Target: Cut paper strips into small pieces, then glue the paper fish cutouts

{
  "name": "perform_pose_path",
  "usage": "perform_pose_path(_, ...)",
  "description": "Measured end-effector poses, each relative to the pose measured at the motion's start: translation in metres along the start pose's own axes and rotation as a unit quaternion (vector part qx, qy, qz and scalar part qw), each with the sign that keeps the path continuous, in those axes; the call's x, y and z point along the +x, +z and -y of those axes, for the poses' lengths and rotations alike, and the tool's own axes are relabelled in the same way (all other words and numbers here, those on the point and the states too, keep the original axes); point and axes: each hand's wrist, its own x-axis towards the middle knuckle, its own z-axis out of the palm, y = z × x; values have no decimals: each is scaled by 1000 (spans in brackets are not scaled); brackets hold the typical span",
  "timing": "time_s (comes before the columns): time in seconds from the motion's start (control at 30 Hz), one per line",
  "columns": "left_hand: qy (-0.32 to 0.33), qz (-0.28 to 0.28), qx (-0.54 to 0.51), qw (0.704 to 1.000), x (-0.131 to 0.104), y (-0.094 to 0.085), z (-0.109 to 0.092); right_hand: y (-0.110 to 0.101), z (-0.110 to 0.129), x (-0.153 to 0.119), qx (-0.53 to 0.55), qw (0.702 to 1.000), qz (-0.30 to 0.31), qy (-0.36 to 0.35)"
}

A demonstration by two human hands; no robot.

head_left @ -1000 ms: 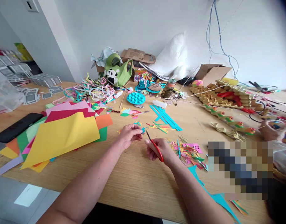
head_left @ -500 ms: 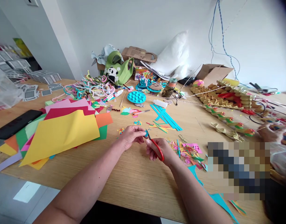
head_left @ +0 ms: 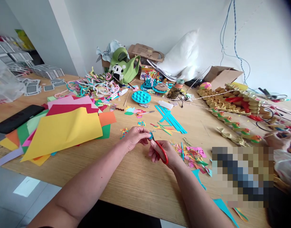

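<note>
Between the thumb and fingers of my left hand (head_left: 137, 138) is a small blue paper piece (head_left: 150, 136). My right hand (head_left: 164, 152) is closed on the red-handled scissors (head_left: 163, 154), whose dark blades point up and left, right at the blue piece. Whether the blades touch it is too small to tell. Just beyond my hands lie tiny coloured paper bits (head_left: 142, 123) and thin paper strips (head_left: 166, 128). Long blue strips (head_left: 171, 118) rest farther back, and a heap of colourful scraps (head_left: 192, 155) is beside my right wrist.
Coloured sheets (head_left: 64, 133) are stacked at the left by a black case (head_left: 19, 118). Behind are pipe cleaners (head_left: 93, 84), a green panda bag (head_left: 125, 68), a blue disc (head_left: 141, 97) and a jar (head_left: 175, 89). Egg-carton pieces (head_left: 230, 101) and another person's hand (head_left: 279, 139) are at the right.
The view has shifted slightly, so the table's contents appear a little farther right. Both hands keep nearly the same pose, still holding the blue piece and the scissors.
</note>
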Motion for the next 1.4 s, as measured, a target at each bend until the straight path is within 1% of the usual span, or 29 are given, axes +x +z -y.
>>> perform_pose_path(0.5,-7,4,0,1000,1,-2,1,-1,3,-1,-23,1000,-1,-3)
perform_pose_path(0.73,-10,16,9,1000,0,-2,0,-2,2,-1,-26,1000,0,-1)
perform_pose_path(1.03,-13,5,5,1000,-1,0,-1,-1,4,-2,-35,999,-7,4)
perform_pose_path(1.4,-12,-1,26,1000,-1,0,-1,0,6,-3,-43,999,-10,8)
